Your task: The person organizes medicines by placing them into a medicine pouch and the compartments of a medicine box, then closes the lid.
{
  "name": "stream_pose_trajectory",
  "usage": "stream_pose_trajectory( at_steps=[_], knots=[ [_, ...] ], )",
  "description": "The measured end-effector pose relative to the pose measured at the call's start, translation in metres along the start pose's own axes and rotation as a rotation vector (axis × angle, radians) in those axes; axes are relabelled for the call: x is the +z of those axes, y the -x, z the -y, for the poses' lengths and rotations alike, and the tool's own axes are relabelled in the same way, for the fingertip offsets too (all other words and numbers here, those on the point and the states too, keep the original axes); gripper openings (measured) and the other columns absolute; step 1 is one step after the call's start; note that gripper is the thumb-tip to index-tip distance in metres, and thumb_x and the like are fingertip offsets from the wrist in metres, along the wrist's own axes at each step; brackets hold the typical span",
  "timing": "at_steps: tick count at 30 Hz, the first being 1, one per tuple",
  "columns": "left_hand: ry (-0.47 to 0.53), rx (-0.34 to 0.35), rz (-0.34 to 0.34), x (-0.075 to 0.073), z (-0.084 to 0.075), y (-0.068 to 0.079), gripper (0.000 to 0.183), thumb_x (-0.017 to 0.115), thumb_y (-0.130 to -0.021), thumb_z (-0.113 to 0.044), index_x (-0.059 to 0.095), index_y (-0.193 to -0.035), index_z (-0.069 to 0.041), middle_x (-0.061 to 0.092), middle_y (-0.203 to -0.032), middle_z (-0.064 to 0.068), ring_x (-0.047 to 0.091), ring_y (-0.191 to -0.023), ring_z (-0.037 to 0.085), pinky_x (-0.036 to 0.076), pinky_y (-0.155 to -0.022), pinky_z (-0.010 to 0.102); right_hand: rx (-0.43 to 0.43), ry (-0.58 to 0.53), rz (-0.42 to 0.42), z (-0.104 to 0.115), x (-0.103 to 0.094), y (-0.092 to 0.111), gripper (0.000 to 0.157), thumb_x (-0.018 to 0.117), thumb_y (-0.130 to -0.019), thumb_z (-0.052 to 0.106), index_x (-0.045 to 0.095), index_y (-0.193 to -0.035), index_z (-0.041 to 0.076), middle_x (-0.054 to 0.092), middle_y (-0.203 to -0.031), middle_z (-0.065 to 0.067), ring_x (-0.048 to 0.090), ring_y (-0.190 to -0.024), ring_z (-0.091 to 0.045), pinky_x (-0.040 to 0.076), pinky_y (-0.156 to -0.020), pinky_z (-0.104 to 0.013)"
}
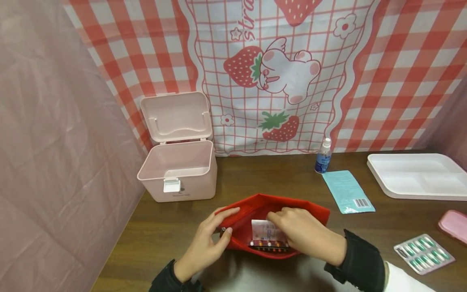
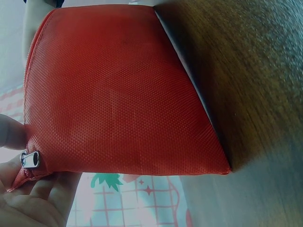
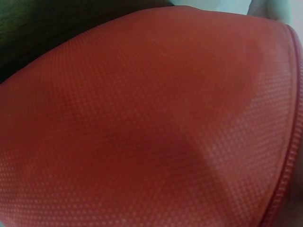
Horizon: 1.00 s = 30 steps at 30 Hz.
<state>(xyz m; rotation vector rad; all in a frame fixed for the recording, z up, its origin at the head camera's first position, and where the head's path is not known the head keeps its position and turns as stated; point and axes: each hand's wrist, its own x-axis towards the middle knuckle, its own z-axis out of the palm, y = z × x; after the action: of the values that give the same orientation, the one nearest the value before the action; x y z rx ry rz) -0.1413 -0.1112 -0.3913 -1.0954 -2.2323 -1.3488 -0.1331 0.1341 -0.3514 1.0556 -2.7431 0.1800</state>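
A red zippered pouch (image 1: 255, 201) stands with its mouth wide open near the table's front. My left hand (image 1: 204, 241) grips its left end, thumb and fingers on either side of the rim by the silver zipper pull (image 2: 30, 160). My right hand (image 1: 295, 227) reaches into the mouth from the right, fingers bent against a pale printed packet (image 1: 268, 230) standing inside; its fingertips are hidden. Below the packet, a row of small white, orange and red dots shows. In the right wrist view the pouch's red side (image 3: 151, 113) fills most of the picture.
An open pink lidded box (image 1: 182, 162) stands at the back left. To the right are a blue spray bottle (image 1: 323, 157), a teal sachet (image 1: 346, 190), a white divided tray (image 1: 416, 190), a green-and-white capsule blister pack (image 1: 424, 253) and a pink case (image 1: 454, 225).
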Motion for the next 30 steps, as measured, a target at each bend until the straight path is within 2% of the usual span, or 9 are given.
stream_pose_trajectory(
  at_steps=[4, 6, 14, 17, 21, 26, 30],
  knots=[
    [-0.013, -0.002, -0.001, -0.004, -0.014, -0.004, 0.046, 0.057, -0.077, 0.012, 0.055, -0.120, -0.002, 0.057, -0.114, 0.016, 0.059, -0.091, 0.023, 0.053, -0.070, 0.025, 0.016, 0.000, -0.003, -0.001, 0.002, -0.001, 0.028, 0.068, -0.066, -0.005, 0.057, -0.085, 0.013, 0.058, -0.065, 0.003, 0.055, -0.061, -0.015, 0.042, -0.050, -0.028],
    [-0.018, -0.006, 0.000, -0.004, -0.016, -0.005, 0.046, 0.057, -0.077, 0.012, 0.055, -0.120, -0.002, 0.057, -0.114, 0.016, 0.059, -0.091, 0.023, 0.053, -0.070, 0.025, 0.025, -0.004, -0.003, -0.001, 0.003, -0.001, 0.028, 0.066, -0.066, -0.005, 0.057, -0.083, 0.014, 0.059, -0.064, 0.003, 0.055, -0.060, -0.014, 0.041, -0.048, -0.027],
    [-0.016, 0.006, 0.002, 0.001, 0.007, 0.002, 0.046, 0.058, -0.081, 0.004, 0.053, -0.125, -0.009, 0.056, -0.119, 0.009, 0.058, -0.096, 0.017, 0.052, -0.072, 0.023, 0.070, -0.045, 0.019, -0.004, 0.004, -0.005, 0.028, 0.065, -0.066, -0.007, 0.061, -0.085, 0.013, 0.060, -0.064, 0.004, 0.055, -0.058, -0.010, 0.040, -0.047, -0.024],
    [-0.015, -0.001, 0.004, 0.000, 0.005, 0.002, 0.046, 0.058, -0.082, 0.003, 0.053, -0.126, -0.010, 0.056, -0.119, 0.008, 0.057, -0.096, 0.016, 0.052, -0.072, 0.023, 0.085, -0.079, 0.035, -0.004, 0.002, -0.005, 0.026, 0.066, -0.069, -0.006, 0.065, -0.086, 0.013, 0.061, -0.065, 0.005, 0.051, -0.056, -0.006, 0.039, -0.047, -0.021],
    [-0.019, 0.001, 0.006, 0.000, 0.003, 0.001, 0.046, 0.058, -0.081, 0.005, 0.053, -0.125, -0.008, 0.056, -0.119, 0.010, 0.058, -0.096, 0.017, 0.052, -0.072, 0.024, 0.086, -0.091, 0.022, -0.003, -0.001, -0.004, 0.024, 0.065, -0.070, -0.006, 0.065, -0.087, 0.011, 0.064, -0.069, 0.003, 0.054, -0.060, -0.007, 0.043, -0.049, -0.023],
    [-0.009, -0.019, 0.007, 0.001, 0.007, 0.002, 0.049, 0.058, -0.082, 0.005, 0.052, -0.127, -0.012, 0.056, -0.121, 0.005, 0.057, -0.097, 0.013, 0.052, -0.072, 0.023, 0.081, -0.079, -0.051, 0.000, 0.000, 0.001, 0.022, 0.067, -0.072, -0.002, 0.062, -0.091, 0.007, 0.065, -0.076, 0.000, 0.059, -0.069, -0.011, 0.049, -0.057, -0.026],
    [0.006, -0.045, 0.012, 0.001, 0.007, 0.003, 0.050, 0.058, -0.081, 0.005, 0.052, -0.127, -0.014, 0.055, -0.123, 0.003, 0.058, -0.098, 0.013, 0.052, -0.072, 0.023, 0.074, -0.082, -0.144, 0.002, -0.002, 0.005, 0.026, 0.070, -0.075, 0.004, 0.062, -0.099, 0.006, 0.066, -0.087, -0.001, 0.061, -0.080, -0.012, 0.052, -0.066, -0.028]
  ],
)
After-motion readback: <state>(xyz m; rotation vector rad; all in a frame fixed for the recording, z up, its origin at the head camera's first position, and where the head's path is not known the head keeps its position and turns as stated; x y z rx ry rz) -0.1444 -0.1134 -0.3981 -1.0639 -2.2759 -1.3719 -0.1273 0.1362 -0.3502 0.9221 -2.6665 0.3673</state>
